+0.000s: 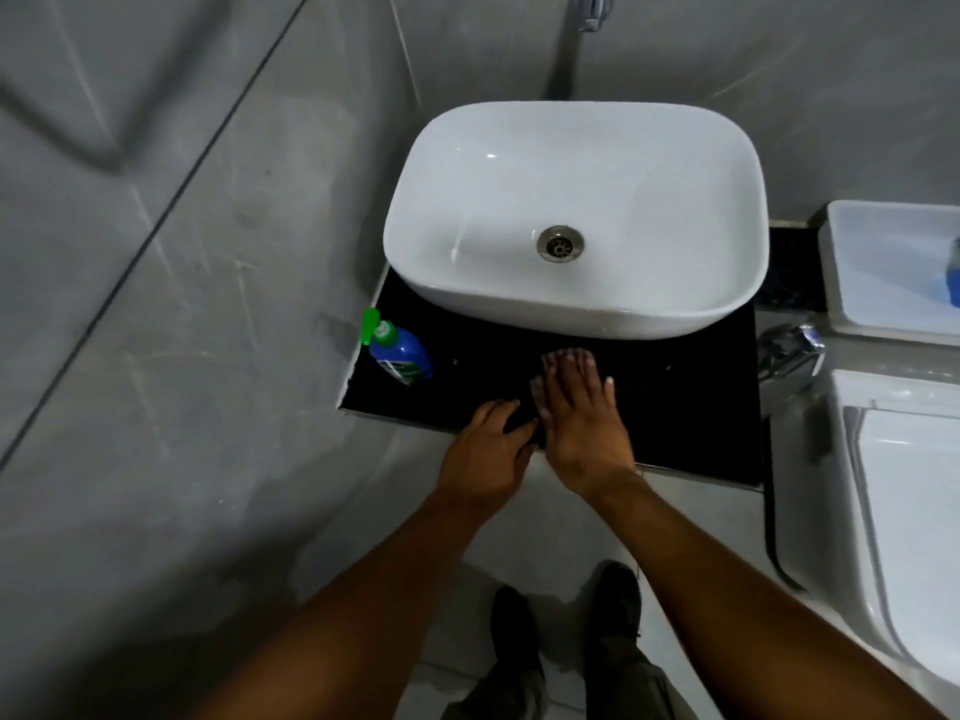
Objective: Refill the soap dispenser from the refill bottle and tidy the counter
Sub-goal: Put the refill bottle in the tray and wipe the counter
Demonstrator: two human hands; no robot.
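The blue soap dispenser (pixel 401 354) with a green pump stands at the left end of the black counter (pixel 691 407), in front of the white basin (pixel 574 215). My left hand (pixel 488 454) is at the counter's front edge, fingers and thumb curled round something dark that looks like a cloth (pixel 523 427); it barely stands out from the black top. My right hand (pixel 582 418) lies flat beside it, palm down, fingers spread toward the basin, its thumb on that dark thing. No refill bottle is in view.
A grey tiled wall runs along the left. A white toilet cistern (pixel 893 267) and seat stand to the right, with a chrome fitting (pixel 789 350) between them and the counter. A tap (pixel 589 10) is on the wall above the basin. My shoes show on the floor below.
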